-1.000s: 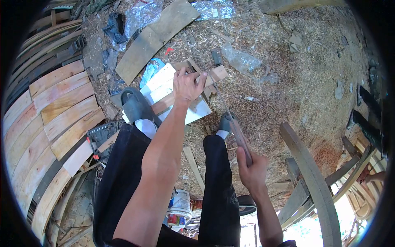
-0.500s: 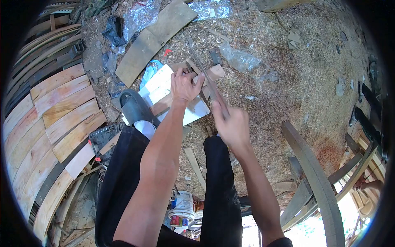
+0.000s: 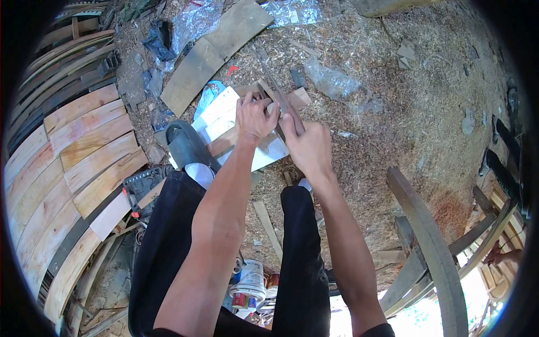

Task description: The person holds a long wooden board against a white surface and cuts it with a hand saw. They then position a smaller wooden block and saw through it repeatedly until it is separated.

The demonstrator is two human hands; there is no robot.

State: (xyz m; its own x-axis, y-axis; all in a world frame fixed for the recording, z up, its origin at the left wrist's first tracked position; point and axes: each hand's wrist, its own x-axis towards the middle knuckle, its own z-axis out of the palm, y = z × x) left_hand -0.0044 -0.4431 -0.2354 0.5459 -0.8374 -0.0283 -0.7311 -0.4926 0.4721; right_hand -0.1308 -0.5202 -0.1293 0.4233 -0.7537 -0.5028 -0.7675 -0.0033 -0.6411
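My right hand [image 3: 310, 147] is closed around the handle end of a hand saw [image 3: 278, 87], whose long narrow blade points away from me. The blade lies across a small wooden piece [image 3: 299, 99], and one end of that piece sticks out to the right. My left hand [image 3: 256, 118] presses down on the wood just left of the blade, its fingers bent and gripping. Beneath it are a white board [image 3: 270, 153] and a wooden strip [image 3: 223, 141]. Fingers hide part of the wood, and the cut itself is not visible.
A dark shoe [image 3: 188, 147] rests at the board's left edge. Stacked planks [image 3: 92, 151] line the left, beside an open black case [image 3: 143, 188]. Curved timber [image 3: 429, 241] stands at right. A white bucket [image 3: 248, 278] sits below, and another person's hand [image 3: 497, 255] shows far right.
My right hand has moved forward and slightly left with the saw, closer to my left hand. My left hand keeps its place on the wood. The view has shifted slightly.
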